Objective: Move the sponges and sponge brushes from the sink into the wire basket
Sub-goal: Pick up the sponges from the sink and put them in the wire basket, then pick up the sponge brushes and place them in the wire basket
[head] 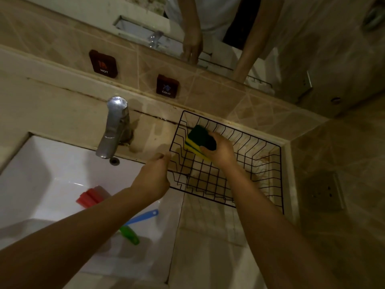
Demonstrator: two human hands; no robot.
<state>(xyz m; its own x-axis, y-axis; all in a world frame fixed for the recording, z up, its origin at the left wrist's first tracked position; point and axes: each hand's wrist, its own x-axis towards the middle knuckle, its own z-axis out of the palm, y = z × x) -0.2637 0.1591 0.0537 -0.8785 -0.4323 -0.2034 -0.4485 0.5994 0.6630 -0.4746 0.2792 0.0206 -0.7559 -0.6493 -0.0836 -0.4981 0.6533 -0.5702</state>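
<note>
the wire basket [260, 163] is set on the counter [208, 247] to the right of the sink [41, 163], against the back wall. the faucet [113, 130] is mounted behind the sink. sponges [200, 142] are held over the basket's left part by the right hand [220, 151]. the left hand [154, 178] is placed at the basket's left rim. sponge brushes [133, 226] are left lying in the sink, another sponge [89, 197] to their left.

Dim light; beige tiled wall [208, 88] carries HOT plaque [103, 63] and COLD plaque [167, 86], mirror [208, 21] above, chrome faucet [113, 126] at the stained desk [62, 105] back edge.
</note>
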